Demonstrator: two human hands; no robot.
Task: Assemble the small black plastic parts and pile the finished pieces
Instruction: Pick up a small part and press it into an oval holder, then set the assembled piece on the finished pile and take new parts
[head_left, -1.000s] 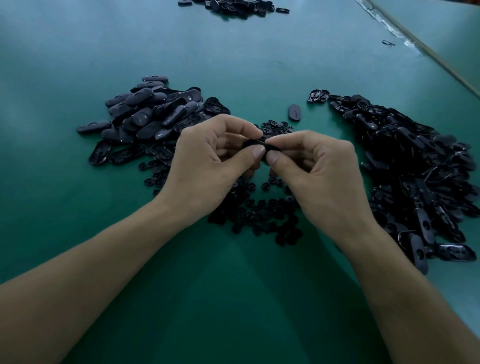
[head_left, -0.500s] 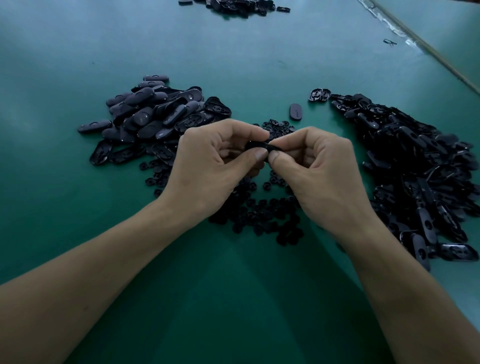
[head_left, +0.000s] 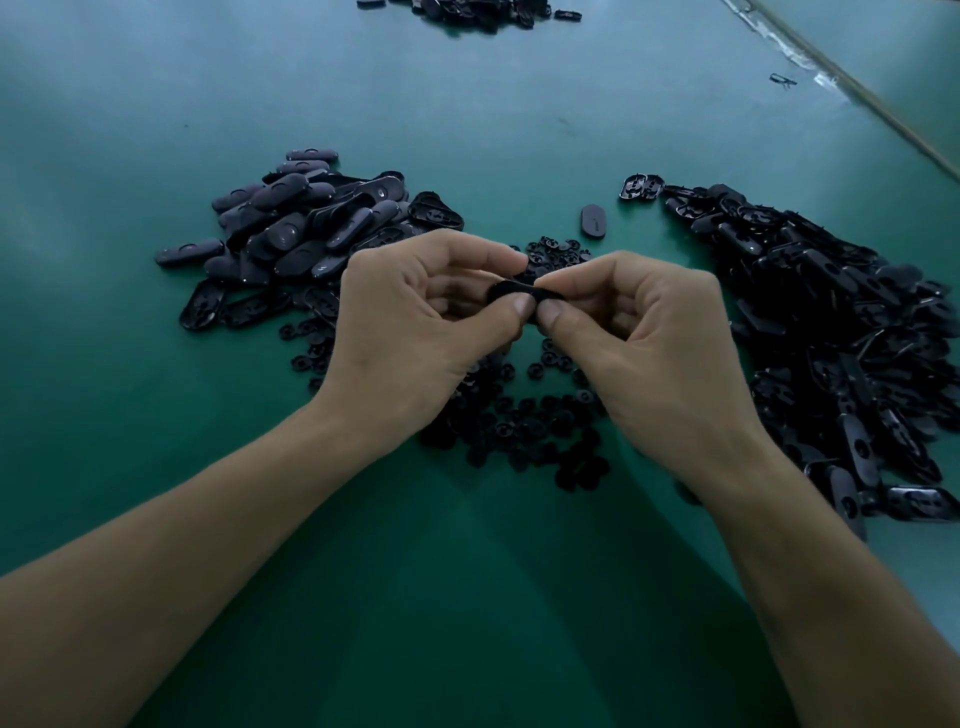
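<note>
Left of us the pile of closed pieces (head_left: 301, 234) is lying on the green table (head_left: 156, 467). Our left hand (head_left: 415, 332), fingers curled, is pinching one end of the small black part (head_left: 511, 291) above the table's middle, and our right hand (head_left: 654, 353) is pinching the other end. We are judging the part light, stiff and slick, best held by its edges. Our fingers are hiding its underside, and the open shells (head_left: 831, 322) rightward are blurring together.

A green table (head_left: 156, 130) filled the view, its matte top dimly lit, with a paler sheen toward 11 o'clock. At 1 o'clock a pale seam (head_left: 857, 89) ran diagonally, with more green surface (head_left: 914, 36) beyond it.
</note>
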